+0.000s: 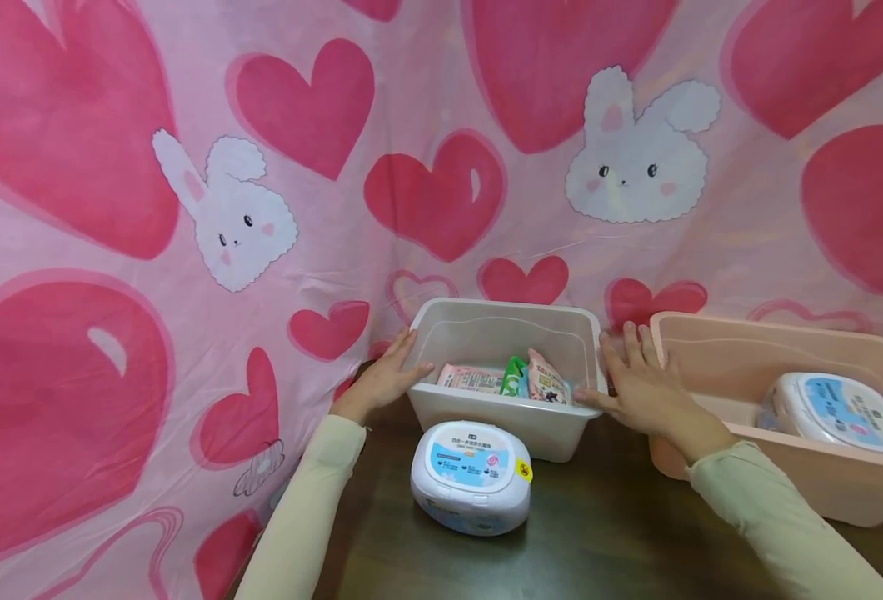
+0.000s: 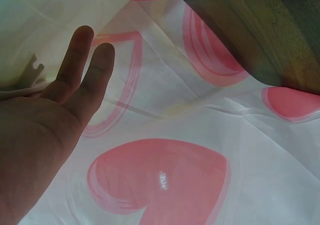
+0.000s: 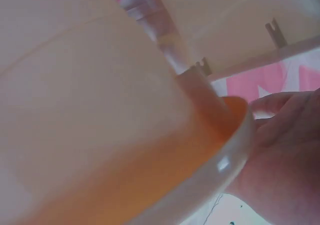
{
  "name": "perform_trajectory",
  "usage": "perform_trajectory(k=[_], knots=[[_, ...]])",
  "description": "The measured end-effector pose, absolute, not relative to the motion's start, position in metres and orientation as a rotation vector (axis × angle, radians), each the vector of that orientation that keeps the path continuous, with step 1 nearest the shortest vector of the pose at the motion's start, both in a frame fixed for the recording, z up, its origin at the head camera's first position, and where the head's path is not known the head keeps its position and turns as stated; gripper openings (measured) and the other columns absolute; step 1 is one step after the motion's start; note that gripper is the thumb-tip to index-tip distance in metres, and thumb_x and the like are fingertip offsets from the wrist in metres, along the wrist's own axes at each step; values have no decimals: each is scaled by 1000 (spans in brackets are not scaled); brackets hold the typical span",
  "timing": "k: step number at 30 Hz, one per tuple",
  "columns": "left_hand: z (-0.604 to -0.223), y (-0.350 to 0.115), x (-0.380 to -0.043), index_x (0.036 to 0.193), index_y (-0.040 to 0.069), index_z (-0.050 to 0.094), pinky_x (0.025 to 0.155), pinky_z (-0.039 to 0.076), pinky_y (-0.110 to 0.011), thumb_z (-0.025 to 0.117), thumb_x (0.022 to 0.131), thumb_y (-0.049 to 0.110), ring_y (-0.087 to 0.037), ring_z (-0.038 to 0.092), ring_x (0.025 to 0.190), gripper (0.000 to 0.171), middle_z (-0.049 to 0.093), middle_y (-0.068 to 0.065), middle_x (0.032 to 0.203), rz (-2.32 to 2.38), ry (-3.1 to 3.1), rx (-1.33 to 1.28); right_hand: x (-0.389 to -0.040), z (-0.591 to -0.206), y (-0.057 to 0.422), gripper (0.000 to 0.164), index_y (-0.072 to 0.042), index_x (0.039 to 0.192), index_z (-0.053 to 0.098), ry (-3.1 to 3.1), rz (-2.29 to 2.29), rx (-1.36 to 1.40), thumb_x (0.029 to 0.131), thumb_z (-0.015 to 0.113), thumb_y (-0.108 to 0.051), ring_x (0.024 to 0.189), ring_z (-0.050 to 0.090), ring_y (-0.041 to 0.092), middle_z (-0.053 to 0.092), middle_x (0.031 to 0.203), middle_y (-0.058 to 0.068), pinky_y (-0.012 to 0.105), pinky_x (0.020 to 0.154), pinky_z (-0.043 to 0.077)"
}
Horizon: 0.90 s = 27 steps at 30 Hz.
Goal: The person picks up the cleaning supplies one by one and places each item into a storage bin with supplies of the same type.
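A whitish plastic bin [image 1: 496, 418] stands at the back of the table, with several packets inside: a pink one [image 1: 471, 379], a green one [image 1: 515, 377] and a pale printed one [image 1: 549, 379]. At its left rim is my left hand [image 1: 383, 382], the thumb reaching over the edge and the fingers extended along the side. My right hand [image 1: 655, 392] is at the opposite side, fingers spread and straight, thumb tip at the front right rim. Two fingers [image 2: 97, 72] of the left hand show extended beside the bin wall in the left wrist view.
A white lidded tub [image 1: 471, 479] with a blue label sits just in front of the whitish bin. To the right, a peach bin [image 1: 786, 467] holds a similar tub [image 1: 846, 412]. Heart-and-bunny cloth [image 1: 441, 108] hangs behind and left of the dark wooden table [image 1: 599, 533].
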State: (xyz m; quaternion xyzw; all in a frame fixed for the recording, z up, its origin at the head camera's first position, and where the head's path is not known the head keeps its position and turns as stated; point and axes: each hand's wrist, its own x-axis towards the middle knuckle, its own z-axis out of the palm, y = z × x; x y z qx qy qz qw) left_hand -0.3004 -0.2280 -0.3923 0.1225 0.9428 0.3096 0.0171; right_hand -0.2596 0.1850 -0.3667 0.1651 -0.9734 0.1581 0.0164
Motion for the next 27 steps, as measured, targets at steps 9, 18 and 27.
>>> perform_trajectory(k=[9, 18, 27], knots=[[-395, -230, -300, 164, 21, 16, 112, 26, -65, 53, 94, 66, -37, 22, 149, 91, 9, -2, 169, 982, 2918, 358, -255, -361, 205, 116, -5, 161, 1, -3043, 503, 474, 87, 56, -74, 143, -12, 59, -17, 161, 32, 78, 104, -8], [-397, -230, -301, 163, 20, 18, 112, 24, -65, 54, 95, 62, -36, 21, 150, 88, 10, -4, 169, 1023, 2921, 384, -253, -363, 228, 117, -1, 160, -2, -3056, 517, 433, 88, 54, -75, 141, -14, 61, -15, 158, 37, 79, 103, -9], [-398, -231, -302, 164, 21, 18, 111, 25, -66, 55, 96, 60, -37, 21, 150, 86, 10, -5, 169, 1018, 2927, 390, -244, -362, 257, 107, 0, 159, -4, -3054, 434, 373, 95, 48, -68, 141, -14, 61, -12, 156, 41, 82, 100, -9]])
